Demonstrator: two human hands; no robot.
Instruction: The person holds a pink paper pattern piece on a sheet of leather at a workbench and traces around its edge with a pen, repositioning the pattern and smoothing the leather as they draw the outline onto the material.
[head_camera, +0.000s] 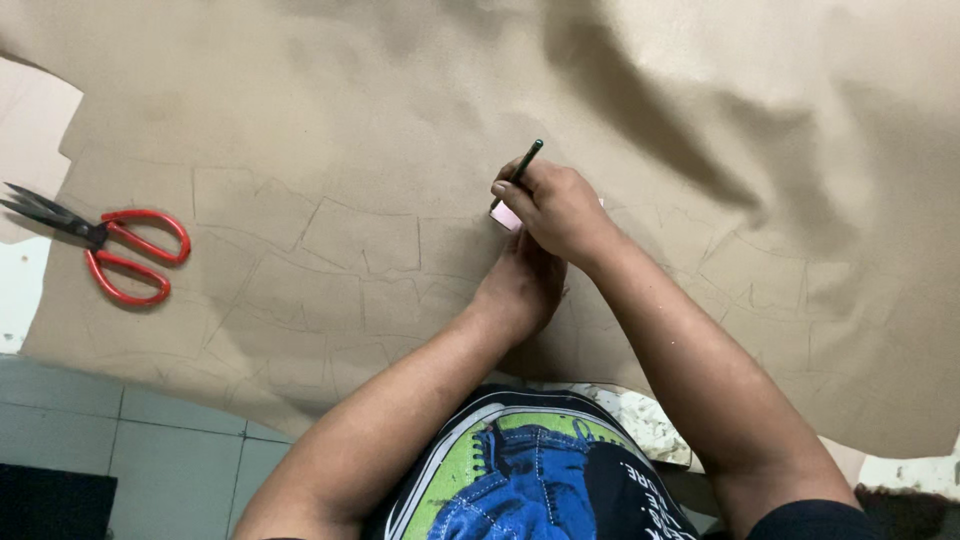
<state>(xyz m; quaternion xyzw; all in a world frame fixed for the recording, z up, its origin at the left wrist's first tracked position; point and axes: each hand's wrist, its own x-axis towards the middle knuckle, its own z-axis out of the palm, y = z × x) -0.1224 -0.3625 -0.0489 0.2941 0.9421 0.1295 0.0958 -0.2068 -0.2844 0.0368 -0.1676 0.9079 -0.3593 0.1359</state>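
Your right hand (560, 210) is closed around a dark green pencil (524, 167), its upper end pointing to 1 o'clock. A small pink template (506, 217) shows just under that hand at 9 o'clock. Your left hand (520, 285) lies palm down on the tan sheet (330, 110), touching the right hand at 6 o'clock. Red-handled scissors (100, 247) lie well apart at 9 o'clock.
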